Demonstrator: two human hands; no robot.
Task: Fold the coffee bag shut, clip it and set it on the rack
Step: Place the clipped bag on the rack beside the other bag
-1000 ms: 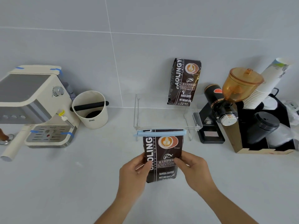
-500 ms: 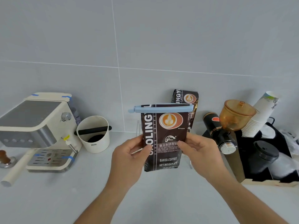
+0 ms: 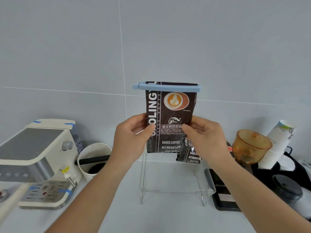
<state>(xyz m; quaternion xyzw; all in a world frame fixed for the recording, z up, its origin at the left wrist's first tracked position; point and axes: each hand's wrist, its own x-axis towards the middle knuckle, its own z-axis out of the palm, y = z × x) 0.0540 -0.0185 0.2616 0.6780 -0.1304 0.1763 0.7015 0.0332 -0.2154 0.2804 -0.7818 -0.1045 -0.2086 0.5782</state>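
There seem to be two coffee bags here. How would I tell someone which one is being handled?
Start at the clear rack in the middle of the counter. Above it, the left hand and right hand hold a dark coffee bag upright in the air. Unlike the second bag partly hidden behind it, it has a pale blue clip across its folded top.

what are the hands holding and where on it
Both hands hold the dark brown coffee bag by its side edges at mid-height: left hand on its left edge, right hand on its right.
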